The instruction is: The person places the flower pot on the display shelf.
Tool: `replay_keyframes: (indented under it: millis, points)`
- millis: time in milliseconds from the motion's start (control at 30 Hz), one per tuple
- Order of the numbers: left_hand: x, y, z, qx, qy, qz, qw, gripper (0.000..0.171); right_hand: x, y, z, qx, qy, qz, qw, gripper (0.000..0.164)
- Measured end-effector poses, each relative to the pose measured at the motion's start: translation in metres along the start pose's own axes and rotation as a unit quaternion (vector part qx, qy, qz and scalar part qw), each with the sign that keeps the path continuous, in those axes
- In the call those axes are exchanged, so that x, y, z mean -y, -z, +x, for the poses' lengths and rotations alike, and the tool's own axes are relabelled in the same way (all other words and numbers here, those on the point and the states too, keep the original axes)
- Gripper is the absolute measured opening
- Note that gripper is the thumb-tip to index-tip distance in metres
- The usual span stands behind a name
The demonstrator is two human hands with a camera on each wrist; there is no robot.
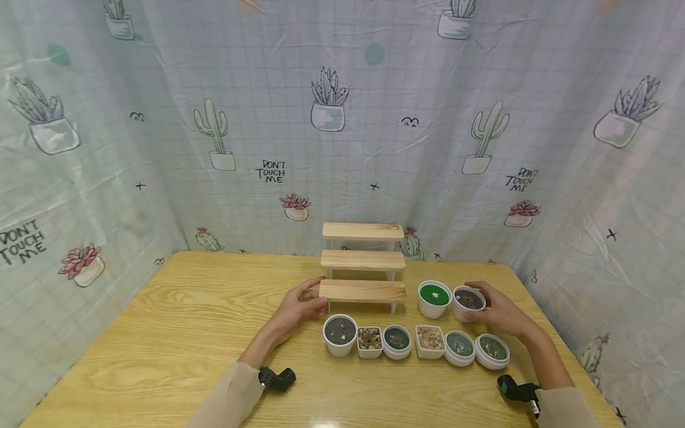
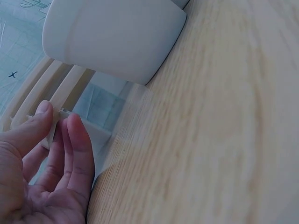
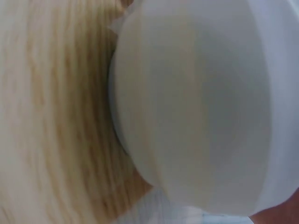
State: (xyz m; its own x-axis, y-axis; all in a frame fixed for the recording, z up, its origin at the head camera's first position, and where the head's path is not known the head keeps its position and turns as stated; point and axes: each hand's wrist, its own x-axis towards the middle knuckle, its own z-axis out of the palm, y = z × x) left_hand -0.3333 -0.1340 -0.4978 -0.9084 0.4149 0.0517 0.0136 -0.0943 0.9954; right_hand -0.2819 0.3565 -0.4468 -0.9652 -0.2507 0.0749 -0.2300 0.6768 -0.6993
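A three-tier wooden display stand (image 1: 363,289) with clear supports stands at the back of the table. My left hand (image 1: 298,309) pinches the left end of its lowest step; in the left wrist view the thumb and fingers (image 2: 80,140) close on that board's edge. At the right, my right hand (image 1: 500,310) grips a round white pot (image 1: 468,299) with dark grey filling, fingers behind and thumb in front. Beside that pot stands a white pot with bright green filling (image 1: 434,295). A white pot (image 3: 201,107) covers much of the right wrist view, mostly hiding the hand there.
Along the front stand several small white pots: a grey-filled one (image 1: 340,334), square ones with pebbles (image 1: 370,341) and pale gravel (image 1: 430,340), and round green-filled ones (image 1: 396,341). A cactus-print curtain (image 1: 374,148) hangs around the wooden table (image 1: 214,309).
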Motion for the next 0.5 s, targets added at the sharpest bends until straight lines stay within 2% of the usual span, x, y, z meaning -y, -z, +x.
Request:
replay_keyframes:
  millis: [300,500]
  points:
    - [0.001,0.001,0.0,0.008,-0.004,-0.013,0.9999,0.074,0.009,0.006,-0.001,-0.021,-0.001,-0.021,1.0,0.078]
    - [0.001,0.002,0.0,0.002,-0.002,-0.02,0.9998,0.072,0.016,0.011,-0.002,-0.035,0.003,-0.028,0.999,0.077]
